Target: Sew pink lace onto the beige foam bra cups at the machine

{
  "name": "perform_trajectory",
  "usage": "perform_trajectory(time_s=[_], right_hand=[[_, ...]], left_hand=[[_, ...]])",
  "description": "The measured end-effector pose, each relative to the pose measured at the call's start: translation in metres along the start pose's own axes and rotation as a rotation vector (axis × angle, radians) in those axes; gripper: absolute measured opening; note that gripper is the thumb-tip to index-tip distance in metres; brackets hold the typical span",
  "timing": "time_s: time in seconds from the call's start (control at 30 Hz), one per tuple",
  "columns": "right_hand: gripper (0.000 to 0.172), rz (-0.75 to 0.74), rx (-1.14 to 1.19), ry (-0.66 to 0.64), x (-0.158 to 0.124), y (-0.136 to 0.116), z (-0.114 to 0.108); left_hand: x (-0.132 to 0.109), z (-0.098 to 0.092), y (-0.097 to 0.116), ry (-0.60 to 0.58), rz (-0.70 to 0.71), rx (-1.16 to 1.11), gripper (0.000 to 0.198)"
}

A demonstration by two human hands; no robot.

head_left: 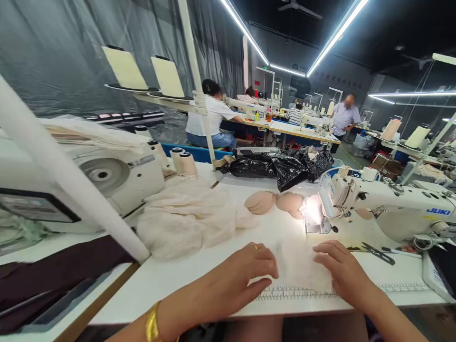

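A small piece of thin white fabric (301, 263) lies flat on the sewing table, its lower edge over a printed ruler strip (295, 292). My left hand (245, 275) is beside the fabric's left edge, fingers bent and thumb apart, holding nothing. On the opposite edge rests my right hand (342, 270), its fingers spread on or just over the cloth; exact contact is hard to see. Ahead stands a white sewing machine (392, 209) with its lamp lit. Beige moulded cups (261, 203) lie left of its needle area, the nearest one washed out by glare.
Cream fabric (192, 218) is heaped at the left, near thread cones (187, 164). Black thread snips (378, 253) lie right of the machine base. A black plastic bag (285, 168) sits behind. A slanted white post (71, 175) crosses the left side. Other people sit farther back.
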State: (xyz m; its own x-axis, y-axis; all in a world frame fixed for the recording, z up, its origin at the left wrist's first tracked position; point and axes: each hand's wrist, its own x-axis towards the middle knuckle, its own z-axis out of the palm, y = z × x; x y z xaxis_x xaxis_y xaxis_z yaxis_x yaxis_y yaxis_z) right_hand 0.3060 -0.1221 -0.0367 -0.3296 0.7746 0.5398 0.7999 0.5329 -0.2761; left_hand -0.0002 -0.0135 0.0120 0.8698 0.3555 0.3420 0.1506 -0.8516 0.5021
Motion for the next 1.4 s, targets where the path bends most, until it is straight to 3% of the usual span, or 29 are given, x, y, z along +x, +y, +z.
perform_trajectory(time_s=[0.07, 0.13, 0.2, 0.27, 0.4, 0.57, 0.67, 0.73, 0.8, 0.9, 0.97, 1.03, 1.17, 1.3, 1.4], right_hand=[[0.057, 0.149, -0.006, 0.007, -0.020, 0.008, -0.004], [0.038, 0.360, 0.033, 0.031, -0.029, 0.013, -0.006], [0.022, 0.553, 0.073, 0.032, -0.026, 0.016, -0.005], [0.020, 0.646, 0.089, 0.028, -0.014, 0.019, 0.000], [0.003, 0.607, 0.072, 0.024, 0.015, 0.019, 0.019], [0.011, 0.469, 0.084, 0.049, 0.023, 0.010, 0.027], [0.015, 0.343, 0.075, 0.088, 0.019, 0.005, 0.024], [0.016, 0.298, 0.113, 0.109, 0.018, 0.002, 0.020], [0.014, 0.384, 0.236, 0.073, 0.019, 0.001, 0.016], [0.007, 0.620, 0.598, -0.117, 0.025, 0.005, 0.010], [0.018, 0.669, 0.853, -0.188, 0.031, 0.011, 0.010], [0.027, 0.677, 0.992, -0.151, 0.035, 0.019, 0.016], [0.033, 0.719, 0.951, -0.012, 0.036, 0.032, 0.037], [0.031, 0.696, 0.894, 0.030, 0.032, 0.036, 0.045], [0.032, 0.683, 0.889, 0.033, 0.034, 0.035, 0.041]], left_hand=[[-0.003, 0.006, -0.008, 0.016, -0.071, -0.009, 0.021], [0.001, 0.011, -0.016, 0.073, -0.133, -0.039, 0.022], [0.012, 0.015, -0.021, 0.120, -0.178, -0.064, 0.023], [0.026, 0.020, -0.024, 0.149, -0.190, -0.064, 0.023], [0.051, 0.040, -0.030, 0.167, -0.148, -0.010, 0.020], [0.077, 0.062, -0.037, 0.063, -0.059, 0.074, 0.031], [0.088, 0.063, -0.035, 0.002, -0.074, 0.082, 0.006], [0.090, 0.059, -0.031, -0.005, -0.066, 0.074, 0.012], [0.089, 0.053, -0.025, -0.013, -0.059, 0.048, 0.019], [0.086, 0.042, -0.020, -0.072, -0.092, 0.002, 0.021], [0.087, 0.035, -0.023, -0.124, -0.121, 0.012, 0.024], [0.093, 0.029, -0.034, -0.110, -0.150, 0.062, 0.029], [0.117, 0.020, -0.073, 0.091, -0.225, 0.221, 0.027], [0.140, 0.022, -0.104, 0.148, -0.271, 0.330, 0.055], [0.148, 0.025, -0.112, 0.137, -0.294, 0.359, 0.034]])
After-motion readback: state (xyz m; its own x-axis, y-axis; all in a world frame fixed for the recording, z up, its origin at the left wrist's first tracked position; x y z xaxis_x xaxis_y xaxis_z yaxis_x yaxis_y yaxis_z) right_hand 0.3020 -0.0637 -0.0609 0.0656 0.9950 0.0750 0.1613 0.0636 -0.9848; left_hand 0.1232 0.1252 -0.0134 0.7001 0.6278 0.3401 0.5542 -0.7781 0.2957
